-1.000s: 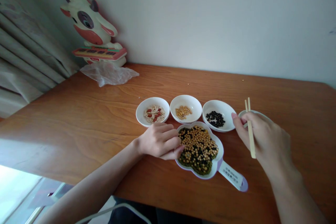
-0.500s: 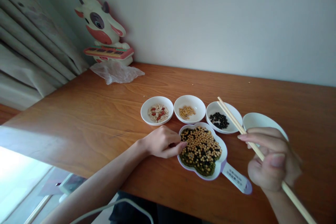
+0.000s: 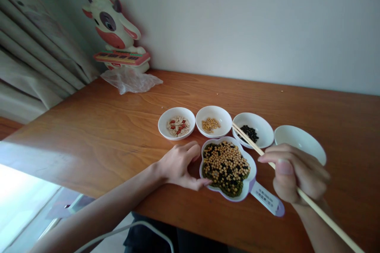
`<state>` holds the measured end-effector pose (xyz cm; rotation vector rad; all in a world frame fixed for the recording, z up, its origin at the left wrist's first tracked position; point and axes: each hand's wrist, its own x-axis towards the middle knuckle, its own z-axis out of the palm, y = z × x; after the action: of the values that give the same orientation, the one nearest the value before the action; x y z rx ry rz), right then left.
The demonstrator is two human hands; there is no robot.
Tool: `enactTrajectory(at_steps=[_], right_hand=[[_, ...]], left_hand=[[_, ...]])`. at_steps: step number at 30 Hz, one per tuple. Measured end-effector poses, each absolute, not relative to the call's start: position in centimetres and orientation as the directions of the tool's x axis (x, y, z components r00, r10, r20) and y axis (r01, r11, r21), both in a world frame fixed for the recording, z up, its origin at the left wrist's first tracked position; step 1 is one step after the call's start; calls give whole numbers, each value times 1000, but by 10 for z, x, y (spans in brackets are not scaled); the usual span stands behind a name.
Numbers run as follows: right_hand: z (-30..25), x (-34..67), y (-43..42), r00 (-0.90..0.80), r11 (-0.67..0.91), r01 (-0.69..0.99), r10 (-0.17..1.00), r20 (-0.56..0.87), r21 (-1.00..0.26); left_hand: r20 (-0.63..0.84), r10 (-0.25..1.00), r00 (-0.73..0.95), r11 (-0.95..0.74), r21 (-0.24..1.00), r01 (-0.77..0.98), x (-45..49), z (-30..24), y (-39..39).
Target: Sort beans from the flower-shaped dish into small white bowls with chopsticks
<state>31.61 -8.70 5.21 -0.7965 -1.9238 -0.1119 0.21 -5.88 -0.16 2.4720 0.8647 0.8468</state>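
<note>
My right hand (image 3: 299, 172) is closed around a pair of wooden chopsticks (image 3: 329, 220). Their tips are near the left rim of a white bowl of black beans (image 3: 249, 134). Below that bowl lies a flower-shaped white and purple scoop (image 3: 254, 172) with a labelled handle. It holds yellow beans (image 3: 230, 154) mixed with black and green ones. At the scoop's left edge is my left hand (image 3: 181, 166), thumb and forefinger spread apart. The thumb tip touches the rim, and the other fingers are partly hidden. Nothing shows between the chopstick tips.
Left of the black beans stand a bowl of yellow beans (image 3: 223, 114) and a bowl of pale and red seeds (image 3: 166, 117). A fourth white bowl (image 3: 299, 138) is partly behind my right hand. A plastic bag (image 3: 130, 81) and a cow toy (image 3: 118, 33) sit at the back left.
My right hand has lowered the chopsticks, their tips moving down and left. My left thumb has slid down along the scoop's edge, away from the forefinger.
</note>
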Motion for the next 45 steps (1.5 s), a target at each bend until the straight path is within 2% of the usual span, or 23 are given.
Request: enactTrajectory(at_steps=[2, 4, 10, 15, 18, 21, 25, 28, 33, 38, 45], right_hand=[[53, 317, -89, -371, 797, 574, 458, 808, -188], [52, 317, -91, -410, 811, 560, 450, 793, -171], [46, 311, -89, -302, 813, 495, 493, 816, -308], [45, 312, -86, -244, 829, 464, 459, 854, -313], [44, 313, -87, -247, 823, 456, 483, 840, -339], [43, 312, -90, -202, 790, 438, 551, 810, -429], [50, 317, -89, -143, 689, 365, 706, 694, -626], [63, 327, -83, -220, 615, 339, 787, 576, -712], [77, 341, -72, -458, 639, 437, 764, 454, -633], [67, 344, -80, -509, 673, 454, 734, 449, -584], [65, 340, -89, -555, 697, 569, 717, 422, -436]], left_hand=[[402, 717, 570, -687, 550, 475, 6, 0, -63], [393, 729, 561, -675, 548, 494, 9, 3, -65], [352, 699, 623, -698, 525, 486, 9, 9, -62], [374, 693, 616, -706, 526, 474, 7, 0, -57], [374, 689, 621, -713, 504, 488, 6, -4, -54], [396, 666, 632, -734, 497, 462, 5, -3, -53], [378, 659, 650, -731, 523, 437, 4, 0, -53], [369, 634, 679, -748, 514, 419, 1, -1, -50], [360, 514, 778, -833, 425, 353, -4, -7, -43], [327, 489, 809, -842, 419, 339, -4, -8, -39], [309, 477, 823, -839, 439, 321, -4, -9, -39]])
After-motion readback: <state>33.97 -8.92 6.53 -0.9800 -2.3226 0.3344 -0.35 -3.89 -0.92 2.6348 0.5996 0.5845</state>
